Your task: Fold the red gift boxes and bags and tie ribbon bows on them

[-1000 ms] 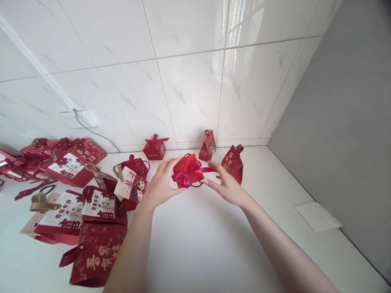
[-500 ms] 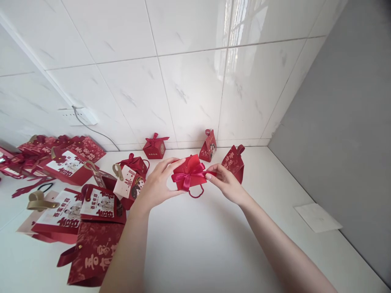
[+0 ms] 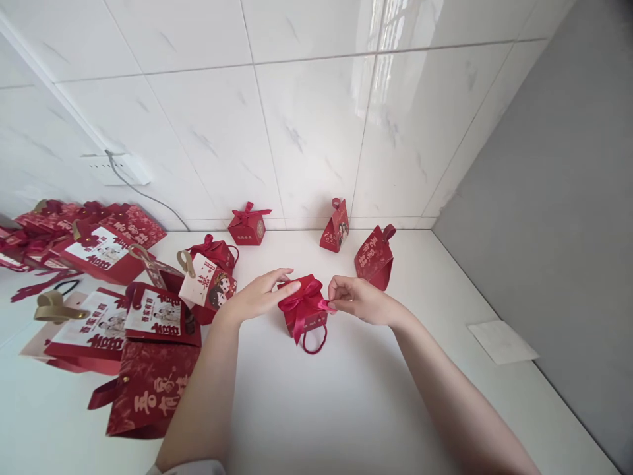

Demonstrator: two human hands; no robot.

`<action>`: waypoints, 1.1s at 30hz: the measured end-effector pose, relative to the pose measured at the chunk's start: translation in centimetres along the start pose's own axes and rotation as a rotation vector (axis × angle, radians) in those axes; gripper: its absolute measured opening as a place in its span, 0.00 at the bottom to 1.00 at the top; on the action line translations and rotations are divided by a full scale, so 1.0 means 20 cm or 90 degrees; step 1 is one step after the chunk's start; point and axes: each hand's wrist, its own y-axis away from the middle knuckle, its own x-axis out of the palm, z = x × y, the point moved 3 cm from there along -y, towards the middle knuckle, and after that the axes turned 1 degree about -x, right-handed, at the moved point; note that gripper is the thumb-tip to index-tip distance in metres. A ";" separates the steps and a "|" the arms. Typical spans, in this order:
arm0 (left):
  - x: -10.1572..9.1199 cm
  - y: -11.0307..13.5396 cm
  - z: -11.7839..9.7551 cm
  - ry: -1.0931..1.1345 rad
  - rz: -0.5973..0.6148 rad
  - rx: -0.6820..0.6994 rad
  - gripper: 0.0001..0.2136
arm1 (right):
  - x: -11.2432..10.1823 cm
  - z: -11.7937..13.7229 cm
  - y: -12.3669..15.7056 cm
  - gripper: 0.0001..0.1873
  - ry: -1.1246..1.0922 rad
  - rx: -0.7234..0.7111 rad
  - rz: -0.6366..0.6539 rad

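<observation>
A small red gift box [image 3: 311, 320] stands on the white tabletop between my hands. A shiny ribbon bow [image 3: 302, 298] is tied across its top, and a dark red cord loop [image 3: 316, 342] hangs at its near side. My left hand [image 3: 262, 293] grips the box's left side, its thumb along the top edge; the far fingertips are partly hidden behind the box. With thumb and finger, my right hand [image 3: 359, 298] pinches the ribbon's right tail [image 3: 325, 305].
Along the tiled wall stand a red bow-topped box [image 3: 248, 227], a triangular box [image 3: 335, 227] and a tilted red box [image 3: 374, 257]. Several gift bags and boxes [image 3: 153, 389] crowd the left. At the right lies a white sheet [image 3: 502, 342]; a wall socket [image 3: 115, 169] has a cable.
The gift box has come down and toward me onto the tabletop, tipping so its near side shows. My right hand keeps its pinch at the ribbon. The view has shifted slightly.
</observation>
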 end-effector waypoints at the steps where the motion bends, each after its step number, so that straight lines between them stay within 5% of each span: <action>1: 0.01 -0.01 0.00 0.013 -0.001 0.006 0.29 | 0.00 0.00 0.00 0.04 0.004 0.005 0.014; 12: 0.03 -0.03 -0.06 -0.003 -0.017 0.108 0.09 | 0.02 0.02 0.03 0.07 0.079 0.017 0.125; 25: 0.07 -0.06 -0.04 -0.044 -0.022 0.099 0.07 | 0.04 0.01 0.03 0.14 0.098 0.012 0.212; 33: 0.07 -0.06 -0.04 -0.029 -0.025 0.091 0.08 | 0.05 -0.02 0.08 0.13 0.149 0.152 0.334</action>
